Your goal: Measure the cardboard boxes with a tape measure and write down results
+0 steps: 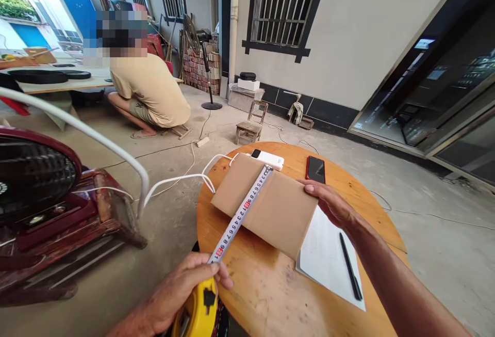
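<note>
While a yellow tape measure (pixel 203 308) is grasped by the left hand (pixel 187 281) at 7 o'clock, its blade (pixel 242 213) is drawn slantwise over a piece of brown cardboard (pixel 284 208), with its metal end at the cardboard's far edge, towards 12 o'clock. The blade is met by the left thumb, and the left grip is closed. The cardboard's corner at 2 o'clock is touched by the right hand (pixel 331 203); whether that grip is pinched there cannot be told, since some fingers are hidden. The cardboard is laid on a round wooden tabletop (pixel 266 290). At 4 o'clock, white paper (pixel 319 254) is partly overlapped by it, and a black pen (pixel 350 267) is laid on the paper. Just beyond the cardboard, at 12 o'clock, a white device (pixel 270 160) is placed; at 1 o'clock, a red-edged phone (pixel 316 169). Farther off, at 11 o'clock, a crouching person (pixel 149 86) in a pale yellow shirt is seen.
</note>
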Tool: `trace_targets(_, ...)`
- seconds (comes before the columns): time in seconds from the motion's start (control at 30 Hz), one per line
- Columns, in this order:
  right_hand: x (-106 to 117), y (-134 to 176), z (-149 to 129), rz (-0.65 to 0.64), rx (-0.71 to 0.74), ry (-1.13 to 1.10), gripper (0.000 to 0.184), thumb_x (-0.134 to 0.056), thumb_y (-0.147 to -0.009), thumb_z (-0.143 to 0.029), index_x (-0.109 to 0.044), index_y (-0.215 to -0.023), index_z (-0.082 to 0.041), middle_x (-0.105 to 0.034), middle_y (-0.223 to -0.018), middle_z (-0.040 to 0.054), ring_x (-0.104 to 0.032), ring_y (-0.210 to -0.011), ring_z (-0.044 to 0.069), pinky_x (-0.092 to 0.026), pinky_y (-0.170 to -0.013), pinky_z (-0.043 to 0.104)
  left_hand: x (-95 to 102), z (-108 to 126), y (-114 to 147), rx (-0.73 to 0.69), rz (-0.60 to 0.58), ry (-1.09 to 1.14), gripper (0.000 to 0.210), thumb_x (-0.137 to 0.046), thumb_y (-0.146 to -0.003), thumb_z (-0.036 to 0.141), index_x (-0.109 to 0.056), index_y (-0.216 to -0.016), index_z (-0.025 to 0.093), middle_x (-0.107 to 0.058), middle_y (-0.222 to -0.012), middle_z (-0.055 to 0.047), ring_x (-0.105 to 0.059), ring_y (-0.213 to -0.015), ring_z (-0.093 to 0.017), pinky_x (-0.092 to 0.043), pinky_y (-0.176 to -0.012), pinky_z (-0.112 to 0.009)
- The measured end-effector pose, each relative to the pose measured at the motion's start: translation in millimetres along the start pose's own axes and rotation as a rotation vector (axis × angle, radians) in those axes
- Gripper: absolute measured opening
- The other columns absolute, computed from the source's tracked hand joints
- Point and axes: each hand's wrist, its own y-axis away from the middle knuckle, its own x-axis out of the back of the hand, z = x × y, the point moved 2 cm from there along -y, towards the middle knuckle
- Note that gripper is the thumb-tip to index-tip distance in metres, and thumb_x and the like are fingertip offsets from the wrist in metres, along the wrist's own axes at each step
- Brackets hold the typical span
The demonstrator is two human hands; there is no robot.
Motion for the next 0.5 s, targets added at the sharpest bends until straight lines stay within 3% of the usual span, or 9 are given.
trace_targets(0.3, -1.1, -0.6, -0.8, -0.014, -0.012, -0.025, 0.057, -0.063, -0.075, -0.054, -0.066, -0.115, -0.015, -0.066, -0.117, 0.0112, -0.055, -0.113, 0.034, -0.043, -0.096, 0.047, 2.0, -0.8, -2.6, -0.046, 0.0, -0.044, 0.027, -0.056, -0.08, 0.041, -0.07, -0.079, 0.019, -0.076, -0.087, -0.01, -0.063, -0.071, -0.022, -0.045, -0.067, -0.032)
trace_targets(0.5, -0.8, -2.1, 1.4, -0.029, -0.004, 0.005, 0.055, -0.06, -0.078, -0.053, -0.065, -0.117, -0.015, -0.064, -0.122, 0.0105, -0.056, -0.112, 0.032, -0.042, -0.097, 0.047, 2.2, -4.1, -5.2, -0.047, 0.005, -0.042, 0.026, -0.057, -0.08, 0.04, -0.07, -0.08, 0.018, -0.076, -0.088, -0.01, -0.061, -0.065, -0.019, -0.045, -0.066, -0.032)
